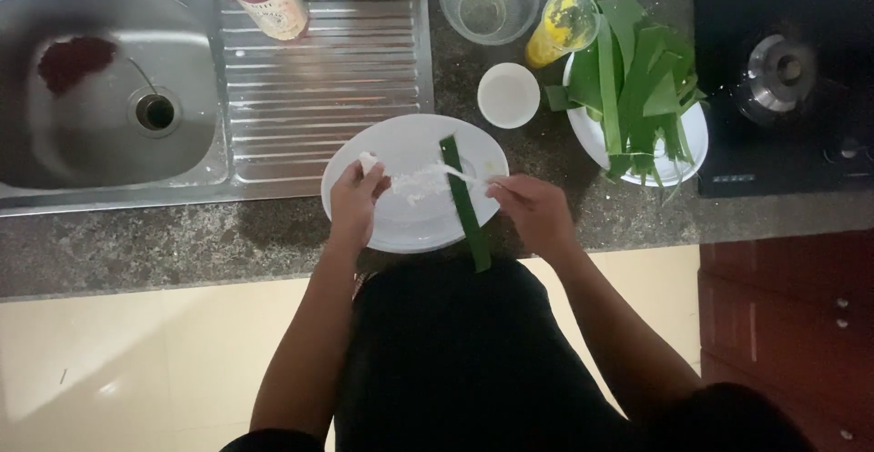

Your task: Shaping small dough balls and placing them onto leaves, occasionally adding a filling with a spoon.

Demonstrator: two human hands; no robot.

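The long green leaf strip (464, 202) overhangs the near rim of the white plate (401, 233) and could slide off the counter if nudged, I judge. The left hand (353, 202) is pinched shut on a small white lump; the right hand (537, 211) is closed around a white utensil reaching into the rice (419, 182), which lies between both hands. Farther back stand a small white bowl (508, 95) and a plate of leaves (637, 79).
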